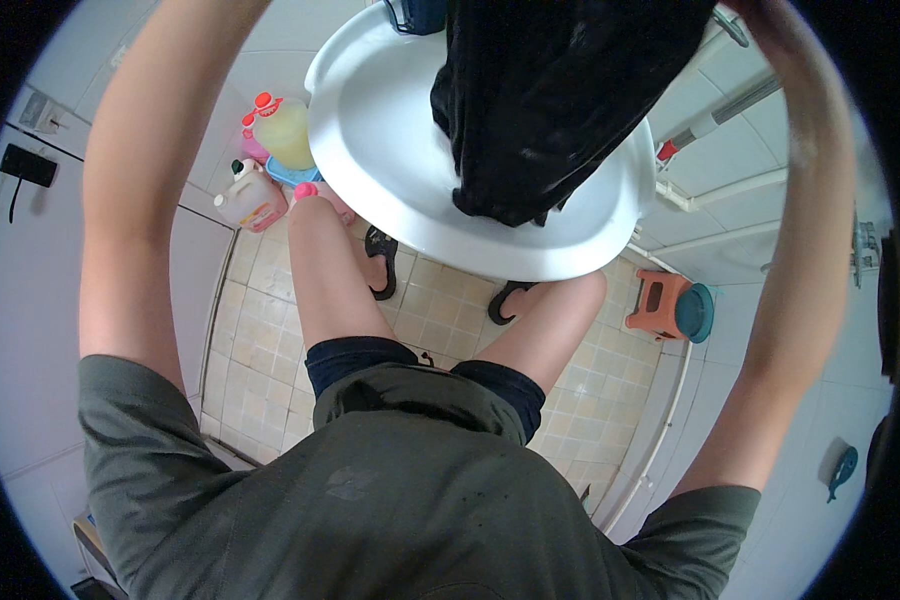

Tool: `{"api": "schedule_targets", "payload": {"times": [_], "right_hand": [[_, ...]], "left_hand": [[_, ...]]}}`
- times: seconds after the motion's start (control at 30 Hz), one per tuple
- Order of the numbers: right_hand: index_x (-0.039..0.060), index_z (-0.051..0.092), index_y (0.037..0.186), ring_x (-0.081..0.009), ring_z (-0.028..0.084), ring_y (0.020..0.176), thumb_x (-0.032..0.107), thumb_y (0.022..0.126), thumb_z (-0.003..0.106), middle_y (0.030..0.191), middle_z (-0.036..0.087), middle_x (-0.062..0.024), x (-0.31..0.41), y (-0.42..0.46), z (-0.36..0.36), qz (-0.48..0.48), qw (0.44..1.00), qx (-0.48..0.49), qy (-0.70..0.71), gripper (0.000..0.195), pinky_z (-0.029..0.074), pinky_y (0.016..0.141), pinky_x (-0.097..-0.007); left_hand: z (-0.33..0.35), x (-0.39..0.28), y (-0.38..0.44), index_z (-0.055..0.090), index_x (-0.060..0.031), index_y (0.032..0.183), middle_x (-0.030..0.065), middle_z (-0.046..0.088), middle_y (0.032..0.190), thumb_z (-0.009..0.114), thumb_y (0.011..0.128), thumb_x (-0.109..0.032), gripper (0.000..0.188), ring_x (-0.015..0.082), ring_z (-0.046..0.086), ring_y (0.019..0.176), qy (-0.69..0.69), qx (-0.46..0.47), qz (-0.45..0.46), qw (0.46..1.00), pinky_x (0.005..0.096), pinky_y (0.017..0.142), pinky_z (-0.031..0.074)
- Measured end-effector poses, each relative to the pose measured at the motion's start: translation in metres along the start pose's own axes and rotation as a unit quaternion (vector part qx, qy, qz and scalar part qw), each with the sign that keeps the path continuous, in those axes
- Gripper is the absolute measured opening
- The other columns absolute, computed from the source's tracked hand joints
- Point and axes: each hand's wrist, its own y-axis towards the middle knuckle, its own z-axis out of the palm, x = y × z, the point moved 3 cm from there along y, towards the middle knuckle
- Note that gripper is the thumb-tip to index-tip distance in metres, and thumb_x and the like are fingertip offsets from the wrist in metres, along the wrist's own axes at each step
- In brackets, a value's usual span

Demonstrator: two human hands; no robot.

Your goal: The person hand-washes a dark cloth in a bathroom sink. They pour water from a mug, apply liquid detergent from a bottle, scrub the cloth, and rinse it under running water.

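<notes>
Both forearms are raised to the top of the view. My left hand is out of view beyond the top edge. Only the wrist and a shadowed part of my right hand (754,9) show at the top right, close to the black cloth; its fingers are hidden. A dark, bunched black cloth (540,112) hangs from the top edge over a white oval washbasin (375,150), its lower end inside or just above the bowl. What holds the cloth up cannot be seen. A dark blue object (422,16) sits on the basin's back rim.
Detergent jugs (259,199) and bottles (289,135) stand at the left by a blue basin (292,174). An orange plastic stool (654,304) with a teal bowl (694,313) is at the right. White pipes (742,191) run along the tiled wall. My knees are beneath the washbasin.
</notes>
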Motion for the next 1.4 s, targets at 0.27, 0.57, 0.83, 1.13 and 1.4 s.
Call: {"api": "schedule_targets", "payload": {"times": [0.27, 0.57, 0.83, 1.13, 1.4], "right_hand": [[0.0016, 0.059, 0.118, -0.0166, 0.059, 0.075, 0.014, 0.080, 0.054, 0.098, 0.062, -0.0100, -0.175, -0.053, 0.005, 0.246, 0.953, 0.056, -0.166, 0.041, 0.052, 0.052, -0.0275], [0.0045, 0.070, 0.098, -0.0287, 0.059, 0.104, -0.003, 0.060, 0.054, 0.109, 0.066, -0.0142, -0.254, -0.097, 0.046, -0.096, 0.855, 0.427, -0.279, 0.041, 0.045, 0.090, -0.0323], [0.0020, 0.064, 0.111, -0.0280, 0.062, 0.102, 0.055, 0.085, 0.053, 0.104, 0.067, -0.0185, -0.288, -0.062, 0.083, 0.331, 0.850, 0.312, -0.266, 0.061, 0.046, 0.090, -0.0372], [0.0059, 0.026, 0.143, -0.0389, 0.056, 0.110, 0.045, 0.072, 0.072, 0.126, 0.049, -0.0239, -0.314, -0.119, 0.141, 0.175, 0.855, 0.240, -0.424, 0.092, 0.051, 0.084, -0.0440], [-0.0005, 0.060, 0.096, -0.0366, 0.064, 0.092, 0.021, 0.076, 0.058, 0.095, 0.066, -0.0228, -0.371, -0.087, 0.145, 0.111, 0.842, 0.284, -0.445, 0.029, 0.052, 0.081, -0.0439]], "left_hand": [[-0.002, 0.159, -0.060, 0.059, -0.0078, 0.096, 0.0078, 0.059, 0.077, 0.045, 0.062, 0.005, 0.038, 0.0189, 0.056, 0.074, 0.150, 0.184, -0.151, 0.960, 0.0327, 0.065, 0.044], [0.069, 0.212, -0.150, 0.068, -0.0008, 0.099, 0.0125, 0.068, 0.098, 0.061, 0.076, -0.012, 0.026, 0.0205, 0.062, 0.094, 0.082, 0.589, 0.068, 0.801, 0.0316, 0.087, 0.047], [0.081, 0.254, -0.106, 0.042, -0.0039, 0.134, 0.0199, 0.052, 0.127, 0.072, 0.077, -0.029, 0.069, 0.0270, 0.050, 0.120, 0.231, 0.450, -0.154, 0.849, 0.0356, 0.103, 0.038], [0.154, 0.299, -0.135, 0.013, -0.0110, 0.144, 0.0292, 0.039, 0.125, 0.071, 0.067, -0.006, 0.096, 0.0458, 0.044, 0.119, 0.287, 0.403, -0.097, 0.864, 0.0464, 0.095, 0.042], [0.166, 0.312, -0.113, 0.066, -0.0031, 0.088, 0.0196, 0.068, 0.084, 0.064, 0.072, -0.012, 0.018, 0.0364, 0.066, 0.083, 0.423, 0.326, -0.066, 0.843, 0.0439, 0.073, 0.054]]}}
